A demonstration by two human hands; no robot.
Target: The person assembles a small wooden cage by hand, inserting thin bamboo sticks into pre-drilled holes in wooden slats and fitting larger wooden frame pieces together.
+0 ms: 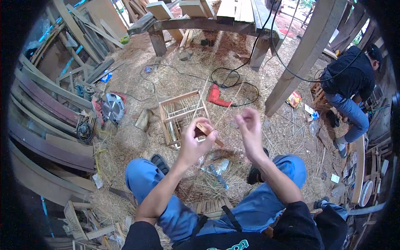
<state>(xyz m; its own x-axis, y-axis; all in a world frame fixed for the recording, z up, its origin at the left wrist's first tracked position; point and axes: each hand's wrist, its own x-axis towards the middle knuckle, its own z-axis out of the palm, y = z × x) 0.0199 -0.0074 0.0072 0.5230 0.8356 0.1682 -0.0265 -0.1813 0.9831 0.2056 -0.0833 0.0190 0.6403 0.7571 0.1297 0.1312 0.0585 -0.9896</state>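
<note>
The left hand point(193, 143) has thumb and fingers clamped on a short, flat-sided strip of brown wood point(219, 143), whose squared end sticks out toward the right. Just to its right, the right hand point(251, 132) is raised, fingers curled toward the thumb; whether the tips grip anything fine cannot be told. Two thin, pale slivers point(235, 95) slant up near the hands, straight and straw-coloured. Just beyond the left hand sits a rectangular wooden frame point(183, 114), its smooth rails crossed by slender, pale rods. Farther off to the right lies a drill point(217, 96) in glossy red plastic, near loops of rubbery black cable point(227, 74). To the left are a rough, split wood block point(143, 119) and a circular saw point(112, 108) with a flat, round metal blade. Dry, stringy shavings point(175, 71) mat the floor, and long, curved-looking boards point(46, 141) lean at far left.
</note>
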